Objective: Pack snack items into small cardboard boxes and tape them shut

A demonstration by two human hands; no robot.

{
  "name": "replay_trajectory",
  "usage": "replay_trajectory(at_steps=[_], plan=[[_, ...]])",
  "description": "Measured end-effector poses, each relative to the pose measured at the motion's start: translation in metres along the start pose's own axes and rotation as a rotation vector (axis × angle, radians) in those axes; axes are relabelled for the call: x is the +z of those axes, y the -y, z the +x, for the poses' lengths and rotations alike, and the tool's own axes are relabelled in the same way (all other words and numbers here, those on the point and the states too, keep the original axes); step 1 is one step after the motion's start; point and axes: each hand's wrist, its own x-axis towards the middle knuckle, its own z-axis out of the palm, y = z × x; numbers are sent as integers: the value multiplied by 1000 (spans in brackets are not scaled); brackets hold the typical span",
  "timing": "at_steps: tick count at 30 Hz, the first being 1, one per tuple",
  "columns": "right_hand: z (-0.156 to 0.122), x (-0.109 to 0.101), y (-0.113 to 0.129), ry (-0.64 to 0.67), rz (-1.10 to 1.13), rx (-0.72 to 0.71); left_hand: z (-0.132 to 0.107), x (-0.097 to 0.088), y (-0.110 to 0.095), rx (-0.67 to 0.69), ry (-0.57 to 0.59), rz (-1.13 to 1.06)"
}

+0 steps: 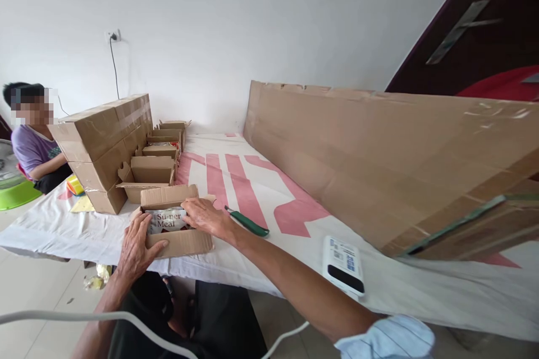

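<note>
A small open cardboard box (pixel 185 244) lies at the table's near edge, flaps up. Inside it is a printed packet (pixel 168 220) reading "Su-ner Meal", its middle letters unclear. My left hand (pixel 141 241) grips the box's left end, the thumb over the front wall and the fingers reaching to the packet. My right hand (pixel 206 216) has its fingers curled down onto the packet's right end; the fingertips are partly hidden. To the right of that hand lies a green-handled cutter (pixel 248 224).
Several open small boxes (pixel 151 171) line up behind, beside stacked sealed cartons (pixel 101 151). A large cardboard sheet (pixel 357 151) stands at right. A white device (pixel 343 266) sits near the front edge. A person (pixel 37 146) sits at far left. A pale cable (pixel 126 317) crosses below.
</note>
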Motion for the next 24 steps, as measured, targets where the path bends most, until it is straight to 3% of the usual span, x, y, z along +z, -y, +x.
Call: replay_trajectory(at_steps=[17, 24], plan=[[8, 14, -3, -11, -54, -118, -6, 8, -4, -64, -49, -62], [5, 7, 4, 40, 30, -64, -8, 7, -4, -60, -49, -75]])
